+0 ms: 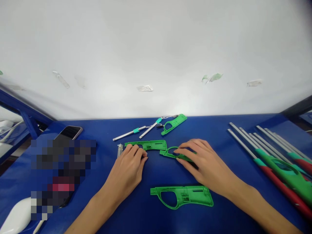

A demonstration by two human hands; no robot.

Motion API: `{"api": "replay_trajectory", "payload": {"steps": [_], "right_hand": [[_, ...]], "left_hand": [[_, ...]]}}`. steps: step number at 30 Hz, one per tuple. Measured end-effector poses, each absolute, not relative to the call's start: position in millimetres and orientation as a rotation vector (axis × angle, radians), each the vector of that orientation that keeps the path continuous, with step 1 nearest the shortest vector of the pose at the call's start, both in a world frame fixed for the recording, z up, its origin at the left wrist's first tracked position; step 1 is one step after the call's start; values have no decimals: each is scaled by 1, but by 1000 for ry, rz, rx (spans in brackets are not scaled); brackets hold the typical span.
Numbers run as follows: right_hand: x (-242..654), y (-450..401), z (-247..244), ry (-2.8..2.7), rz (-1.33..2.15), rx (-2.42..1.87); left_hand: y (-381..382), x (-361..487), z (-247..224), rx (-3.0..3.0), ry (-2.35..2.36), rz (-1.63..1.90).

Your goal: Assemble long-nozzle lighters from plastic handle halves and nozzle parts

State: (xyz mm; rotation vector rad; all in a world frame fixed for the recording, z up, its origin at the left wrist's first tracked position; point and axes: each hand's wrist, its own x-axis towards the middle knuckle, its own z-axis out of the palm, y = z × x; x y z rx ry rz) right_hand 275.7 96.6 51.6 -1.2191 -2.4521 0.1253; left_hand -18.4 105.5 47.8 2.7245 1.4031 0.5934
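Note:
My left hand [130, 164] is closed, fingers curled down at the lower edge of a green plastic lighter handle half [156, 145]. What its fingertips hold is hidden. A clear fuel tank [120, 149] with a metal top stands out just left of that hand. My right hand [207, 159] has its thumb and fingers around the grip end of another green handle half [168, 151], whose trigger loop points left. Nearer to me lies a third green handle half [195, 195], hollow side up.
At the back lie two metal lighter tubes [129, 133] with teal collars and wires, beside one more green handle half [176, 123]. Several long-tubed lighters [275, 172], red and green, lie at right. A phone [69, 132] and a white object [18, 216] are at left. A white wall [156, 104] borders the blue table.

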Motion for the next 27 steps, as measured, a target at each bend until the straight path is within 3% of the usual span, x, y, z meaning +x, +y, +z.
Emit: {"api": "replay_trajectory", "payload": {"steps": [27], "right_hand": [[275,96,52,-2448,140,-1203]], "left_hand": [[101,-12,59,2606,1386,670]]}}
